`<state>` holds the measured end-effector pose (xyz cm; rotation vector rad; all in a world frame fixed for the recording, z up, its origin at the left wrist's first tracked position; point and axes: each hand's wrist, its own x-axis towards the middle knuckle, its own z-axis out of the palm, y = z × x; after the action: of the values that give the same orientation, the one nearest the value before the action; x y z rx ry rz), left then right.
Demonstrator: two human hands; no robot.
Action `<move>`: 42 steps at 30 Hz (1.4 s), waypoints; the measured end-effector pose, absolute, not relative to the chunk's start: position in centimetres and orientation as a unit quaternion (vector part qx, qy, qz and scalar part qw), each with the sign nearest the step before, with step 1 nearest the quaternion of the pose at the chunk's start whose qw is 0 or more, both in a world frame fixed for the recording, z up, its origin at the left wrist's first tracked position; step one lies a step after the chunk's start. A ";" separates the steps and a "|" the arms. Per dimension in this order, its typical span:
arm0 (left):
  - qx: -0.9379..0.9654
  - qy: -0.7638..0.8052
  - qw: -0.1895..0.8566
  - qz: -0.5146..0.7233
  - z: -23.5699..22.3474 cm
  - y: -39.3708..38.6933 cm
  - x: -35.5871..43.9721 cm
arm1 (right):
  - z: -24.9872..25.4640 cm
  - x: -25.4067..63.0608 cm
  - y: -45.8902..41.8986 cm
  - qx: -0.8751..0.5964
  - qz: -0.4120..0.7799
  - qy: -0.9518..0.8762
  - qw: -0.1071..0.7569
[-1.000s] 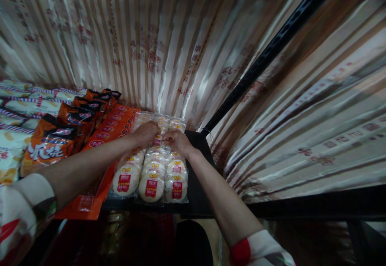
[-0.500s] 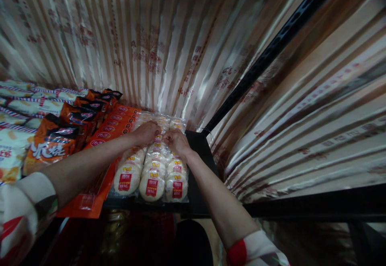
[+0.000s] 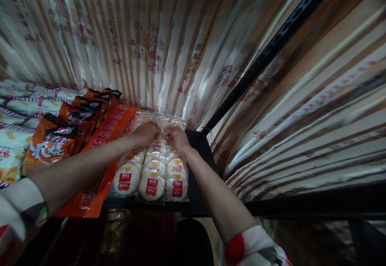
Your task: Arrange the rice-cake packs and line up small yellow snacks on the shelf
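Note:
Three columns of clear-wrapped round white rice crackers (image 3: 152,182) with red and yellow labels lie overlapping on a black shelf (image 3: 201,165). My left hand (image 3: 147,134) is over the middle column toward the back, its fingers curled in a pinch. Close beside it on the right, my right hand (image 3: 177,139) is also closed, fingertips facing the left hand's. Both seem to grip the edges of one rice cracker packet in the middle column, which the fingers mostly hide. Left of the crackers lies a flat orange printed package (image 3: 86,204), partly under my left forearm.
Orange and black snack bags (image 3: 50,147) stand in a row at the left, with white snack bags (image 3: 13,149) beyond them. Pleated printed curtain (image 3: 169,37) hangs behind the shelf. A black perforated post (image 3: 256,71) rises slanting from the shelf's back right corner.
Both hands stay at nearly the same spot over the middle column. The right fingers have shifted slightly, and my left forearm sits a little lower and further left.

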<state>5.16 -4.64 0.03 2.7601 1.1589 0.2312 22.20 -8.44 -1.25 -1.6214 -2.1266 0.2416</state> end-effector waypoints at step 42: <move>0.893 0.437 0.062 0.087 0.1 -5.4 5.6 | 0.0 22.9 -10.5 -0.519 0.135 -0.832 0.140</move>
<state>5.62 -5.36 0.13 2.7005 1.3211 0.2631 22.91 -10.47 -0.02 -1.5007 -2.4048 0.3898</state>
